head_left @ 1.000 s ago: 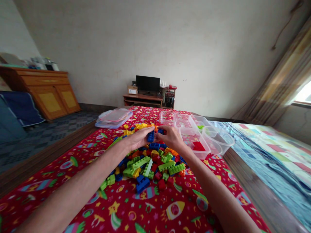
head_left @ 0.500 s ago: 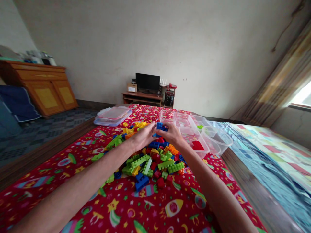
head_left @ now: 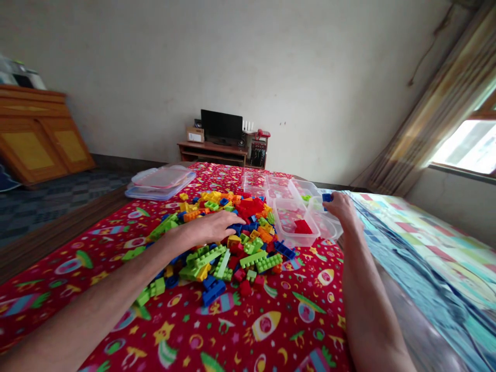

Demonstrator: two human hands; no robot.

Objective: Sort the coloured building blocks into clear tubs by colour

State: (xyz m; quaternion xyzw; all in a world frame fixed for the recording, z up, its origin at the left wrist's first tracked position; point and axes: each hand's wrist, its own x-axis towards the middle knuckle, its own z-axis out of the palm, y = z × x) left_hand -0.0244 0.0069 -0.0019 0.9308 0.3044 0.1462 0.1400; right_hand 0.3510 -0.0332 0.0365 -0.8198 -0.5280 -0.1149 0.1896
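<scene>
A heap of coloured building blocks (head_left: 228,243) lies on a red patterned cloth (head_left: 240,330). My left hand (head_left: 215,228) rests flat on the heap, fingers stretched toward the blue and red pieces. My right hand (head_left: 339,207) is out to the right, pinching a blue block (head_left: 327,197) above the clear plastic tubs (head_left: 329,225). The nearest tub (head_left: 289,235) holds a red block (head_left: 302,226); a green piece (head_left: 306,197) shows in a tub behind it.
Stacked clear lids (head_left: 160,182) sit at the far left of the cloth. A bed with a checked cover (head_left: 422,248) runs along the right. Behind are a low stand with a monitor (head_left: 221,126), a wooden cabinet (head_left: 34,137) and a curtained window (head_left: 465,147).
My hands were together over the heap around blue blocks. My right hand has carried a blue block right to the tubs, and my left has dropped onto the heap. The view has turned right.
</scene>
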